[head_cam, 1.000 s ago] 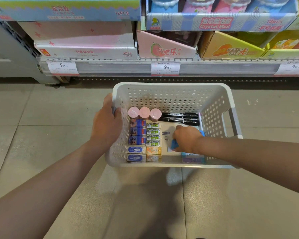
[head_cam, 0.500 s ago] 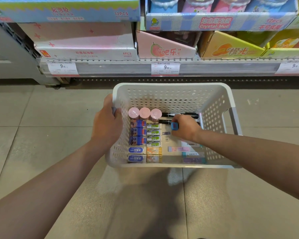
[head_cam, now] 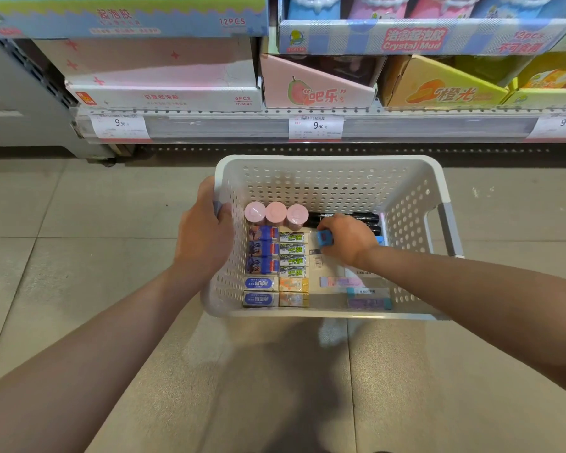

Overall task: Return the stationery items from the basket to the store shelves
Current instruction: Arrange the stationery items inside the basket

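Note:
A white perforated basket (head_cam: pixel 327 178) hangs in front of me, and my left hand (head_cam: pixel 203 233) grips its left rim. Inside, my right hand (head_cam: pixel 350 240) is closed around a small blue item (head_cam: pixel 324 238), just in front of the black markers (head_cam: pixel 356 218). Three pink-capped tubes (head_cam: pixel 275 213) stand at the back left. Rows of small boxed erasers (head_cam: pixel 276 266) fill the left side, and flat pastel packs (head_cam: pixel 366 297) lie at the front right. Part of the basket floor is hidden under my right hand.
A store shelf (head_cam: pixel 307 125) with price tags runs across the top, loaded with display boxes: a pink box (head_cam: pixel 317 89), a yellow box (head_cam: pixel 438 89), a blue Crystal Mud tray (head_cam: pixel 415 37). Tiled floor (head_cam: pixel 79 240) lies below.
My right hand has risen from the front of the basket toward the back by the markers, carrying the blue item. The left hand and basket have stayed put.

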Tool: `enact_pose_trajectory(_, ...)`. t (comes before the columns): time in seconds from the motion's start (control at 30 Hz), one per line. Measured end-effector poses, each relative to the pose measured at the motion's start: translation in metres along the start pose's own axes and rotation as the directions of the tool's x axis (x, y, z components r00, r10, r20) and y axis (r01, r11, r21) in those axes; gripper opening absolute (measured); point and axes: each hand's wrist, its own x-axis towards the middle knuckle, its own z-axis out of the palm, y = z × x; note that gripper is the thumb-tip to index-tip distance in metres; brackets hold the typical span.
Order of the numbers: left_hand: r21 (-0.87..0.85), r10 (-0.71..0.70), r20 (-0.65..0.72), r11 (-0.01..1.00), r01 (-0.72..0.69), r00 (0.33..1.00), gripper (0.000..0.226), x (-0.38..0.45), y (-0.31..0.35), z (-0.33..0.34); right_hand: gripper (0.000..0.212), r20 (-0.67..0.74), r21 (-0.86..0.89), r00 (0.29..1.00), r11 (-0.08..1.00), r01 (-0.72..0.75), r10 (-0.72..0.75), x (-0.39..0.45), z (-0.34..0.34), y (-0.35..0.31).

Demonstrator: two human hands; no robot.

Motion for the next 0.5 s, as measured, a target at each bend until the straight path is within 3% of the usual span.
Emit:
enact_pose_trajectory(0.17, 0.008, 0.000, 0.008, 1.000, 0.000, 1.000, 0.037, 0.000, 0.000, 0.000, 0.043, 0.076, -0.002, 0.997, 1.000, 0.028, -0.028, -0.001, -0.019, 0.005)
enact_pose_trajectory(0.4, 0.020, -0.014, 0.009, 1.000, 0.014, 1.000, 0.038, 0.000, 0.000, 0.001, 0.009, 0.181, -0.394, 0.982, 0.919, 0.032, 0.043, -0.004, -0.073, 0.015)
enact_pose_trajectory(0.5, 0.016, -0.019, 0.008, 1.000, 0.019, 1.000, 0.038, -0.001, 0.000, 0.000, 0.019, 0.198, -0.470, 0.975, 0.883, 0.007, 0.098, -0.009, -0.069, 0.014)
